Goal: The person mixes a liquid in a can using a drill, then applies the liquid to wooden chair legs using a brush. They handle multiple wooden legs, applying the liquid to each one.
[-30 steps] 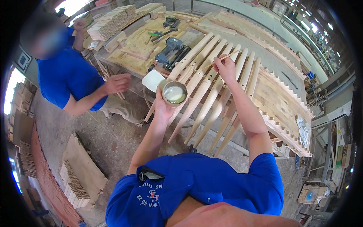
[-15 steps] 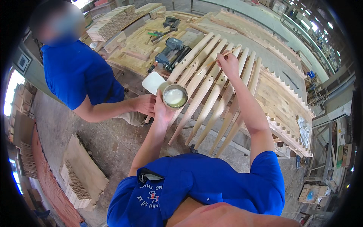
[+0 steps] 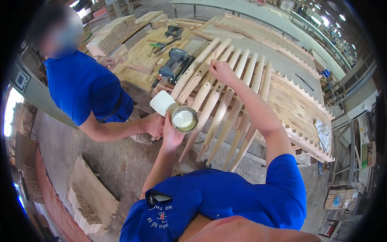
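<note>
My left hand (image 3: 171, 135) grips a round can (image 3: 195, 123) of white, glue-like liquid (image 3: 184, 119), tilted toward me. Just beyond that hand shows a white rounded-square piece (image 3: 162, 102); what supports it is hidden. My right hand (image 3: 223, 73) is closed in a pinch on a thin wooden stick (image 3: 215, 55), above the far half of a row of wooden spindles (image 3: 217, 103). The stick's lower end is too fine to place exactly. Several spindles have dark drilled holes near their middles. A co-worker's hand (image 3: 154, 125) is beside my left hand, at the row's left side.
A co-worker in a blue shirt (image 3: 86, 80) stands at the left. A nail gun (image 3: 176, 60) and a second power tool (image 3: 173, 31) lie on the wooden bench (image 3: 139, 60). Notched wooden rails (image 3: 298, 90) stretch along the right. Stacked slats (image 3: 115, 34) are at the back left.
My right hand has moved left and slightly nearer with the stick, toward the left-hand spindles. The can has shifted slightly nearer. The co-worker's other hand now shows over the bench.
</note>
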### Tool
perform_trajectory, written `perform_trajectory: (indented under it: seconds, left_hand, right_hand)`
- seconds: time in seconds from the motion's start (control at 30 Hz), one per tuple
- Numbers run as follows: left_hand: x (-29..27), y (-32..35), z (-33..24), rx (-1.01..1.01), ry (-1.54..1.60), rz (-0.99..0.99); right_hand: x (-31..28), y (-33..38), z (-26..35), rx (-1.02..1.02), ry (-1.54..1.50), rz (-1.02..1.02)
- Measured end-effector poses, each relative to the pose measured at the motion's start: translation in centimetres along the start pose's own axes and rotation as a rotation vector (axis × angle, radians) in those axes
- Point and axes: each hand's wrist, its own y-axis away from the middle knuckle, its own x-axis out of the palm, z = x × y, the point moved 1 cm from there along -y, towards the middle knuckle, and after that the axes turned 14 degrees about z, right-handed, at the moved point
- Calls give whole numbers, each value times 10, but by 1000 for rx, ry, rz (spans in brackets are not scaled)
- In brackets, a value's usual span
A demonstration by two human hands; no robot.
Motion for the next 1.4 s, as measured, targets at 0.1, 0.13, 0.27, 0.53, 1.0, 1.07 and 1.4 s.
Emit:
perform_trajectory:
  seconds: [0.1,0.13,0.27,0.53,1.0,1.07,1.4]
  left_hand:
    - [1,4,-2,25,-6,29]
    - [2,4,-2,32,0,41]
    - [7,5,-5,35,6,78]
    - [-2,8,-7,58,-1,69]
    - [13,16,-10,27,-24,41]
    - [6,15,-11,-4,-17,24]
    - [-17,15,-17,50,-103,19]
  right_hand:
    - [-1,-3,0,33,-14,2]
    - [-1,-3,-2,37,-29,-21]
    - [-2,-2,-10,56,-23,5]
    - [-13,1,4,65,-52,-2]
    - [-6,9,9,54,-106,42]
    - [-8,12,6,56,-111,55]
    - [-32,38,2,-155,-192,289]
